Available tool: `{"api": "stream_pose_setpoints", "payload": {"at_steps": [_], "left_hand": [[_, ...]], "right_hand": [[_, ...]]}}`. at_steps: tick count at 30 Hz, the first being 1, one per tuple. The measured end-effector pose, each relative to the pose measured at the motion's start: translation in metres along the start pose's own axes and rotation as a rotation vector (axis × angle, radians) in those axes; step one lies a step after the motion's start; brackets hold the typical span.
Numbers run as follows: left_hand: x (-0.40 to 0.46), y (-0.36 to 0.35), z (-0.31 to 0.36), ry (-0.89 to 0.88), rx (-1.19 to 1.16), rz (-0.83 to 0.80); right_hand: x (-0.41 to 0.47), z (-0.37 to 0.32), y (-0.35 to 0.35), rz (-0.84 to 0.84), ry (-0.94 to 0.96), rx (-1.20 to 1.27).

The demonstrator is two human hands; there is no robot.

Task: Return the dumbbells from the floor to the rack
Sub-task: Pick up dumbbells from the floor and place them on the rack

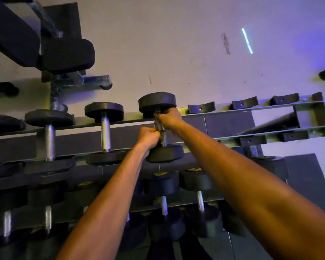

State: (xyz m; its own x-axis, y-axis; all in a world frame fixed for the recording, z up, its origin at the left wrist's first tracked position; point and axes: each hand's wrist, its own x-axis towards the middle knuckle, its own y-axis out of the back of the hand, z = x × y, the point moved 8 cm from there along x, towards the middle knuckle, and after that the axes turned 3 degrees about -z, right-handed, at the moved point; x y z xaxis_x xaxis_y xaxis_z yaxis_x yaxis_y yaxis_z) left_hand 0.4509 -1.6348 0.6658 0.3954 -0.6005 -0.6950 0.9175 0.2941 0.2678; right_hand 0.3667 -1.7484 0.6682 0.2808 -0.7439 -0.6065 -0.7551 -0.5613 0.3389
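We look down on a pale, scuffed floor (176, 44) washed with violet light, a bright strip reflection (247, 40) toward its far right. A two-tier metal dumbbell rack with grey-green rails (251, 107) runs across the view; black curved cradles (202, 107) sit unfilled along the upper tier's far rail toward the right end. A black padded bench on a steel frame (64, 53) stands beyond the rack's left end. The black round-headed dumbbell with a knurled steel handle (157, 103) lies across the upper tier, near the middle of its length, far head at the far rail, near head at the near rail; whether it bears fully on the cradles we cannot tell. Our left hand (148, 136) is curled tight round the near part of the handle; our right hand (169, 118) is wrapped round the far part, just under the far head. Both forearms reach forward, nearly straight. Similar matte black, chrome-handled dumbbells (105, 126) rest to the left, and smaller yellow-labelled dumbbells (161, 196) fill the lower tier.
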Motion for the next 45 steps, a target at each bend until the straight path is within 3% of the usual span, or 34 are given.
{"api": "stream_pose_setpoints", "payload": {"at_steps": [4,9,12,14,19,25,34,45], "left_hand": [[0.020,0.004,-0.013,0.066,-0.069,-0.018],[0.010,0.008,-0.003,0.011,-0.013,0.031],[-0.016,0.028,0.012,-0.124,0.097,0.264],[-0.052,0.029,0.027,-0.300,0.103,0.294],[-0.155,-0.027,0.035,-0.535,0.010,-0.089],[-0.321,-0.145,-0.015,-0.653,0.206,-0.396],[-0.561,-0.372,-0.149,-0.721,0.521,-0.875],[-0.750,-0.627,-0.289,-0.667,0.990,-1.395]], "right_hand": [[0.010,-0.001,-0.005,0.070,0.024,-0.141],[-0.011,-0.006,0.014,0.146,0.048,-0.200],[-0.048,0.002,0.040,0.243,0.086,-0.051],[-0.082,0.016,0.055,0.218,0.106,0.184],[-0.204,0.073,0.101,0.198,0.161,0.454],[-0.395,0.199,0.160,0.361,0.177,0.578],[-0.690,0.446,0.240,0.811,0.067,0.837],[-0.892,0.692,0.278,1.374,-0.240,1.225]]}}
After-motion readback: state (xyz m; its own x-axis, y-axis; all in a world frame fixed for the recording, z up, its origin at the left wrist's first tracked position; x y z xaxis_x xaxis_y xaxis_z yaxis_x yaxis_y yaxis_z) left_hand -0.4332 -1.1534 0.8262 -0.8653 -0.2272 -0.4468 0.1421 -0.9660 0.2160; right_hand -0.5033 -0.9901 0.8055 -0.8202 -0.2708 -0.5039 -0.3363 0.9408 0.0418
